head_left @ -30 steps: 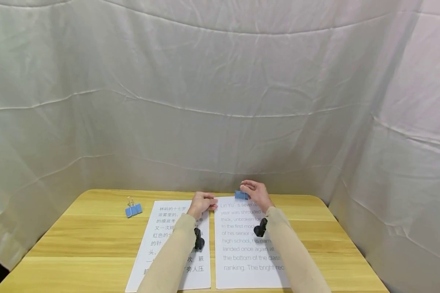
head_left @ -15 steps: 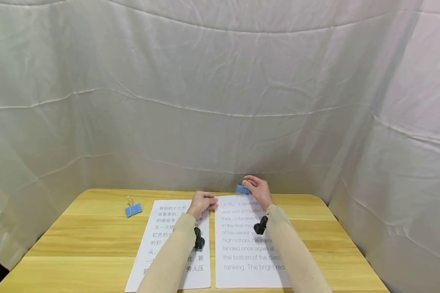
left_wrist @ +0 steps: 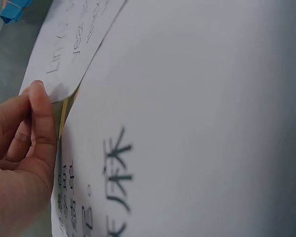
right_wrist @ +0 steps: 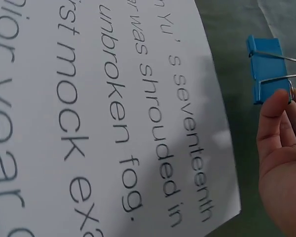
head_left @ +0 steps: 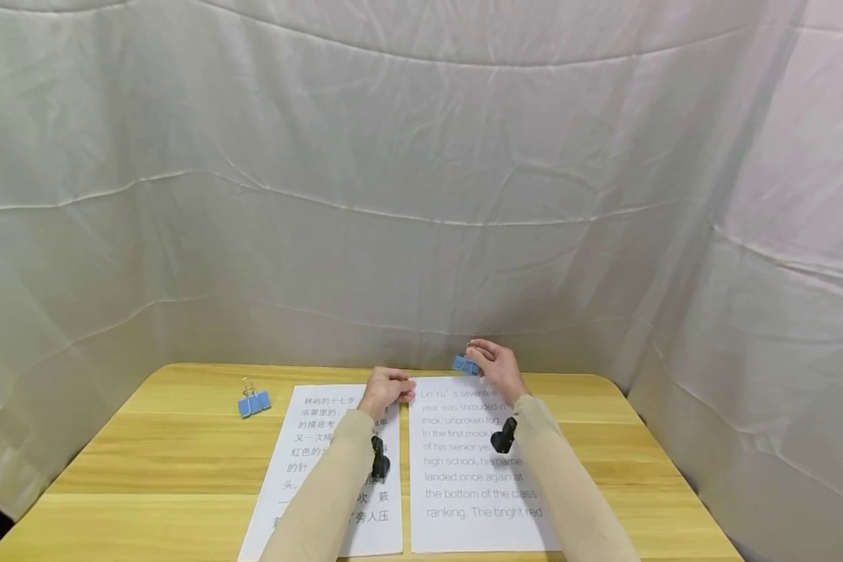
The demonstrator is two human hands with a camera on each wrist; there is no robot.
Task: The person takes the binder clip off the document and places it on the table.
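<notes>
Above sheet, clip [right_wrist: 266, 67] in right hand [right_wrist: 282, 158], handles toward fingers

Blue binder clip [head_left: 466, 364] pinched over white sheet [head_left: 464, 484] printed in grey type; second blue clip [head_left: 254, 403] on pale yellow wood-grain table [head_left: 147, 468]; beige sleeves [head_left: 323, 499].

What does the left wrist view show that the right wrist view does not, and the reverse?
Only the left wrist view shows the left hand pinching the top corner of the English sheet, lifted slightly off the table, with the Chinese sheet beside it. Only the right wrist view shows the right hand pinching the wire handles of the blue binder clip, held off the sheet's top edge. Both show the English sheet and that clip, which is tiny in the left wrist view's corner.
</notes>
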